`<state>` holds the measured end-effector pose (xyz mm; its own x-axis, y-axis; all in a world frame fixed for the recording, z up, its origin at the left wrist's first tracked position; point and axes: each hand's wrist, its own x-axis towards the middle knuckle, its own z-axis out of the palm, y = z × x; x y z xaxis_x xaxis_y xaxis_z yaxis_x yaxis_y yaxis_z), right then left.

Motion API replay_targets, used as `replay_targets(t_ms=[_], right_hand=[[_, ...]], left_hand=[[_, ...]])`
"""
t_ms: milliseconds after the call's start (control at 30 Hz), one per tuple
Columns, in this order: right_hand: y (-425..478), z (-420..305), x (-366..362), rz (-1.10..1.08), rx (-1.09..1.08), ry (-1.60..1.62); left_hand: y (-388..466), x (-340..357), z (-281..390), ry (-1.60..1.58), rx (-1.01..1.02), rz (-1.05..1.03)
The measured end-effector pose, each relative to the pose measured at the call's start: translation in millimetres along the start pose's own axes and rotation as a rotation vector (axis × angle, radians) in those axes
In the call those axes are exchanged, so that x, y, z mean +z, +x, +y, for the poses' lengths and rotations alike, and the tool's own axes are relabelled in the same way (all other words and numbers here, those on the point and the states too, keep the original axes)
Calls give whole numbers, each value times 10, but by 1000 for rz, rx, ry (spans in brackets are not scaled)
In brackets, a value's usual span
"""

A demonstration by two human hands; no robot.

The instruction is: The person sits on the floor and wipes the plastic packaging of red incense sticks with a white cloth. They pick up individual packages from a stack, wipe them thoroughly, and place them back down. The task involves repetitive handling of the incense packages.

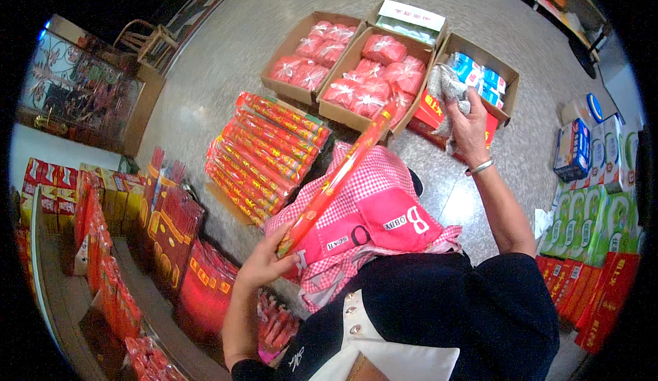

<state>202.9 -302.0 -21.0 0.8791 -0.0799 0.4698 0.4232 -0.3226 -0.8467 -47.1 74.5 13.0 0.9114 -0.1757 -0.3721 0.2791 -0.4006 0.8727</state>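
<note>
My left hand (pixel 270 260) grips the lower end of a long red plastic-wrapped stick package (pixel 336 178) with gold print, which slants up across my pink checked apron (pixel 396 165). My right hand (pixel 470 121), with a bracelet at the wrist, holds a crumpled grey cloth (pixel 447 85) above a red box (pixel 429 111). To the left, similar long red packages (pixel 267 149) lie side by side in a stack. The upper end of the held package overlaps a cardboard box (pixel 349 114) of red bundles in tied clear bags.
Another cardboard box (pixel 267 80) of red bundles and one (pixel 511 90) with blue-and-white packs stand ahead. Shelves (pixel 123 257) with red packaged goods curve along the left. Green packs (pixel 576 221) and red boxes (pixel 606 299) are stacked at right. A wooden chair (pixel 154 42) stands far left.
</note>
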Motion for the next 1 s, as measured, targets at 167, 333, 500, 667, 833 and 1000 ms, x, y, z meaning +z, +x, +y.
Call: replay_targets(t_ms=[167, 333, 500, 667, 833, 1000], right_hand=[[-65, -175, 335, -199, -347, -154], [-535, -180, 880, -621, -591, -385], [-1453, -796, 1461, -918, -674, -86], [-1978, -1261, 1797, -969, -923, 162], [-1602, -959, 1622, -1022, -834, 89], [-812, -227, 960, -681, -634, -267]], left_hand=[[25, 170, -139, 830, 382, 198], [-12, 355, -304, 965, 398, 413], [-53, 494, -810, -137, 322, 862], [42, 419, -741, -417, 296, 882], [101, 524, -851, -314, 283, 897], [183, 536, -666, 373, 164, 952]])
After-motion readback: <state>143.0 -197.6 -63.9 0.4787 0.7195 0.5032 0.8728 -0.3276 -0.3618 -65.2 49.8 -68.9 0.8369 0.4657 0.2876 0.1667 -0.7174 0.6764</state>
